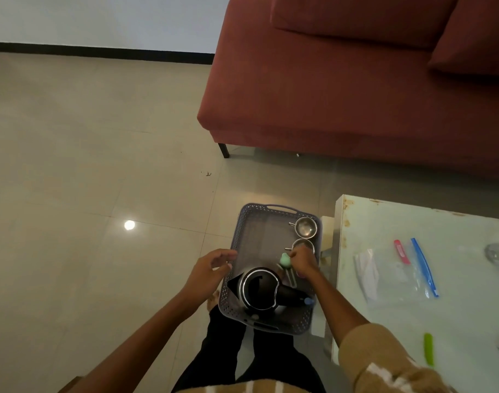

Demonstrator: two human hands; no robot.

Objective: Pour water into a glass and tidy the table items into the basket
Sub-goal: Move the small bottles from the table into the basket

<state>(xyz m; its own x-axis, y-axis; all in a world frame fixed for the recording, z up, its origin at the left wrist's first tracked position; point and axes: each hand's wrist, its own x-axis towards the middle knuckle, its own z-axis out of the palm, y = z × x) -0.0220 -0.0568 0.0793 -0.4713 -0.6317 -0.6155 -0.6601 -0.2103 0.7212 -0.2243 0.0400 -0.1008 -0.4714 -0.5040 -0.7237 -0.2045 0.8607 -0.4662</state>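
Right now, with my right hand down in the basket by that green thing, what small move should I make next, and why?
Probably let go of the green item and lift your right hand out toward the table. The basket already holds the kettle and two metal cups, while zip bags and a green stick are not yet in it.

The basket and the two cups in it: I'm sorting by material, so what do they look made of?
The basket looks like grey moulded plastic with a matte finish: perforated lattice walls and a moulded-in handle slot. The two cups look like steel, shiny: their insides reflect light, and each has a thin metal handle. The nearer cup is partly hidden by the right hand.
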